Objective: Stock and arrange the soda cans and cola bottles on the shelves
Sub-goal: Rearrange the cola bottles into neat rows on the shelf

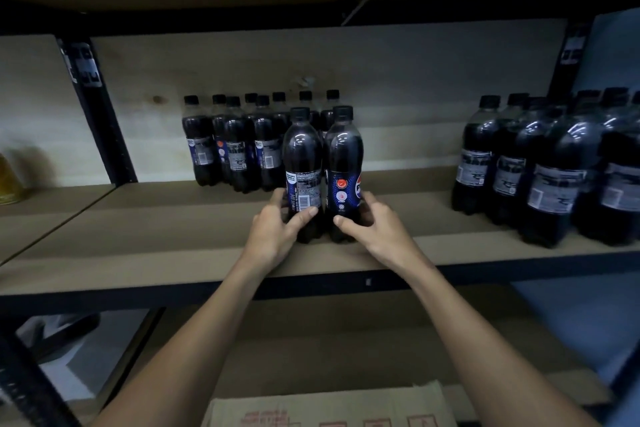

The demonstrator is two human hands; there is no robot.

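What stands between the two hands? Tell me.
Left bottle in left hand, right bottle in right hand, upright on the shelf; head view.

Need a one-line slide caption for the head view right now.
Stocking: left hand grips the barcode-facing dark plastic cola bottle, right hand the logo-facing bottle, both upright on the brown shelf board.

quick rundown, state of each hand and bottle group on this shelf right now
left front bottle: upright on shelf, capped, barcode facing out
right front bottle: upright, capped, logo side facing out
left hand: grips left front bottle low down
right hand: grips right front bottle low down
back bottles: upright, capped, clustered
right bottles: upright, capped, clustered
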